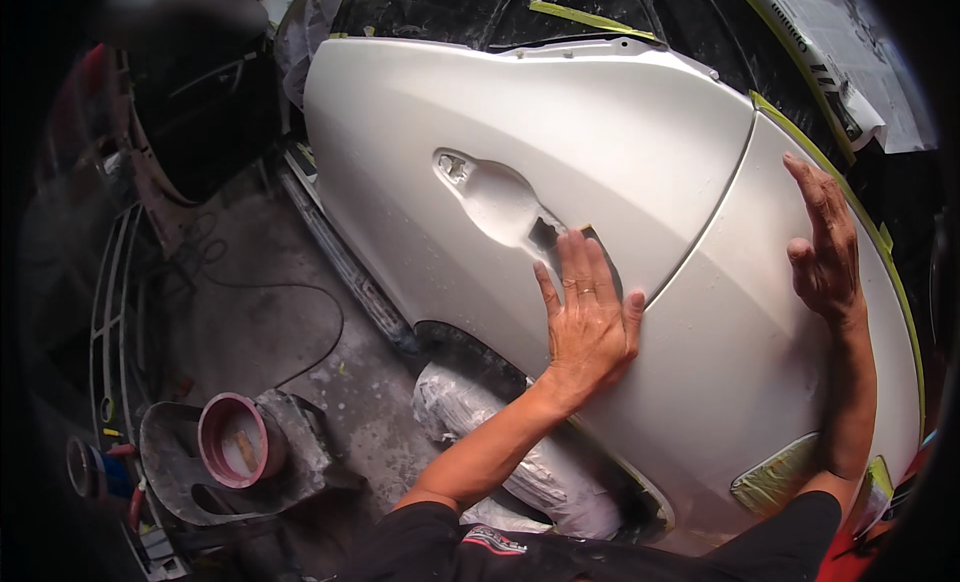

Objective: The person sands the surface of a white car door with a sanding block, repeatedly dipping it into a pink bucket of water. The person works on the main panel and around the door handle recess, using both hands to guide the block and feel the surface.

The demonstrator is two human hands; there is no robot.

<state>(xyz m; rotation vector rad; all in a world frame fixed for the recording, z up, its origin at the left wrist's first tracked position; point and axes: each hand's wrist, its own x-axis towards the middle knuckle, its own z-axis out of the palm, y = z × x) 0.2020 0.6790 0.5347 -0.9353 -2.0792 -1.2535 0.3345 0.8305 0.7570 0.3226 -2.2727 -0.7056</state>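
A pale, whitish car door panel with a recessed handle hollow fills the middle of the view. My left hand lies on it, just below the hollow, with fingers stretched out over a dark flat piece that looks like sandpaper. Most of that piece is hidden under the fingers. To the right, past the door seam, my right hand is at the rear body panel, fingers apart and holding nothing. Whether its palm touches the surface I cannot tell.
A pink bucket with cloudy liquid and a brown piece inside stands on a worn grey stool at the lower left. Plastic wraps the wheel. Yellow-green masking tape edges the panel. A dark hose curves across the floor.
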